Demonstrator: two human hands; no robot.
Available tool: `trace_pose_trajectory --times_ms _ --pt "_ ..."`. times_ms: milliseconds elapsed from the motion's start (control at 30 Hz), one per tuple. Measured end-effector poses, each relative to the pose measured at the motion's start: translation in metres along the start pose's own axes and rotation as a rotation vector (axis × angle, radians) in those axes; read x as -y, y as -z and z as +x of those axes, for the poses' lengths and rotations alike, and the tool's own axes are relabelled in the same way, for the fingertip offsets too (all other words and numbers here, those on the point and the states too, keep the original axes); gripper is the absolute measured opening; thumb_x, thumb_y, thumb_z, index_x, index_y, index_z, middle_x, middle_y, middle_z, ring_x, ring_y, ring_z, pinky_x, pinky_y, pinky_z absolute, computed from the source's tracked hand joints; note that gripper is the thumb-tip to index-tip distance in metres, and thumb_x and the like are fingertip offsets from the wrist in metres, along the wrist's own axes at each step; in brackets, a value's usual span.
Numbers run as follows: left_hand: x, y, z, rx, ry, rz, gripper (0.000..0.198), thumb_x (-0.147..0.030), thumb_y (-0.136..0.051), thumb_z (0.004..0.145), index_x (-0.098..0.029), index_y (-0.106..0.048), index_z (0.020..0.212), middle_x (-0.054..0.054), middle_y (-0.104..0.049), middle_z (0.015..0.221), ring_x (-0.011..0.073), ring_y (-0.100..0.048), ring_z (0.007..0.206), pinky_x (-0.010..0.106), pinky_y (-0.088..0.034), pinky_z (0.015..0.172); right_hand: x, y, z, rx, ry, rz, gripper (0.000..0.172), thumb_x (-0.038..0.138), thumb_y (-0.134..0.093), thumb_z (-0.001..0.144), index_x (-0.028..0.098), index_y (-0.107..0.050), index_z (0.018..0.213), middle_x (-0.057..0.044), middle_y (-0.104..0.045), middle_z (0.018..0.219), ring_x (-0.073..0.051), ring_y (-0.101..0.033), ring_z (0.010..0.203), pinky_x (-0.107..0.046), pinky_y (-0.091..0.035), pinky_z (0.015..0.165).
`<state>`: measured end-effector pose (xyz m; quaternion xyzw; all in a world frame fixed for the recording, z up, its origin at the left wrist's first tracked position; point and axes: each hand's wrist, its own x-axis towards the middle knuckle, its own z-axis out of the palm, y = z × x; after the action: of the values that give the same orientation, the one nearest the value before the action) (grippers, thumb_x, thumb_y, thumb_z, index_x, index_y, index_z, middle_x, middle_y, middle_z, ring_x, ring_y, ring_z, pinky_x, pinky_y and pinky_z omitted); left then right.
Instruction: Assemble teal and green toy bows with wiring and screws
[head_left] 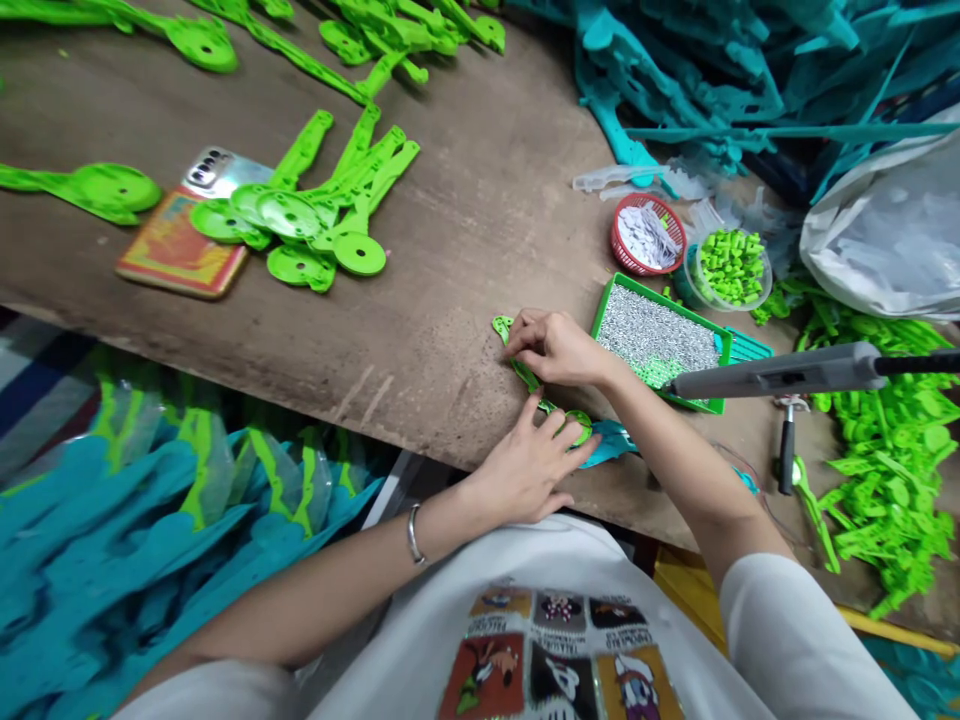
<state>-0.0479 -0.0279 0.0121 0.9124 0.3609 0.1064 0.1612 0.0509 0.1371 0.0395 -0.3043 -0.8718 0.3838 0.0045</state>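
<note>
A slim, bright green plastic part (526, 373) with a round end lies on the worktable under both hands. My left hand (525, 465) rests over its round end, its fingers spread and pressing it down. Over the part's narrow end, my right hand (559, 345) is closed in a pinch. What sits between those fingertips is too small to make out. A blue plastic piece (611, 445) lies beside the round end, partly under my left fingertips. To the right of my right hand stands a green tray (600, 312) of small silvery pieces, with some green ones at its near side.
A grey pen-shaped electric screwdriver (780, 372) reaches over the tray. Behind are a red basket (616, 240) and a tub of green bits (731, 268). Green parts (892, 450) pile up at right, blue ones (697, 70) at back. A phone (187, 240) lies left.
</note>
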Motion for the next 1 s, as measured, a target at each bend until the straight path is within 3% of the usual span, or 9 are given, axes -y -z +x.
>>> trace_pose_trajectory --times_ms 300,467,600,867,1000 --pt "0.0 -0.003 -0.001 -0.018 0.002 -0.003 0.085 -0.064 -0.063 0.089 -0.022 -0.037 0.16 0.015 -0.055 0.138 0.0372 -0.042 0.126 0.068 -0.022 0.118 0.006 -0.015 -0.003 -0.173 -0.076 -0.008 0.028 0.005 -0.056 0.084 0.014 -0.074 0.102 -0.006 -0.074 0.099 -0.014 -0.065 0.09 -0.026 -0.047 0.087" --pt "0.0 -0.004 -0.001 -0.029 0.004 -0.014 0.085 -0.064 -0.062 0.089 -0.021 -0.038 0.159 0.015 -0.055 0.138 0.0368 -0.041 0.126 0.068 -0.024 0.117 0.007 -0.021 -0.006 -0.245 -0.105 -0.009 0.032 0.003 -0.054 0.078 0.014 -0.068 0.104 0.0 -0.068 0.083 -0.013 -0.061 0.075 -0.023 -0.044 0.075" --pt "0.0 -0.003 -0.001 -0.027 0.012 -0.031 0.083 -0.063 -0.064 0.089 -0.024 -0.039 0.158 0.014 -0.055 0.14 0.0362 -0.042 0.127 0.067 -0.022 0.118 0.009 -0.022 -0.007 -0.244 -0.095 -0.066 0.033 0.003 -0.053 0.078 0.014 -0.064 0.107 -0.001 -0.068 0.082 -0.014 -0.061 0.073 -0.023 -0.044 0.073" --pt "0.0 -0.005 -0.003 -0.056 0.004 -0.036 0.078 -0.062 -0.064 0.089 -0.023 -0.045 0.154 0.015 -0.051 0.149 0.0377 -0.039 0.134 0.064 -0.022 0.119 0.021 -0.025 -0.009 -0.167 -0.097 -0.316 0.03 0.004 -0.051 0.087 0.014 -0.064 0.113 -0.01 -0.074 0.094 -0.021 -0.068 0.088 -0.03 -0.05 0.081" --pt "0.0 -0.005 -0.002 -0.06 0.003 -0.03 0.08 -0.063 -0.064 0.088 -0.023 -0.044 0.155 0.015 -0.052 0.147 0.0381 -0.039 0.133 0.067 -0.02 0.12 0.018 -0.024 -0.011 -0.184 -0.148 -0.261 0.029 0.005 -0.055 0.091 0.017 -0.067 0.115 -0.008 -0.078 0.097 -0.022 -0.073 0.092 -0.033 -0.053 0.087"
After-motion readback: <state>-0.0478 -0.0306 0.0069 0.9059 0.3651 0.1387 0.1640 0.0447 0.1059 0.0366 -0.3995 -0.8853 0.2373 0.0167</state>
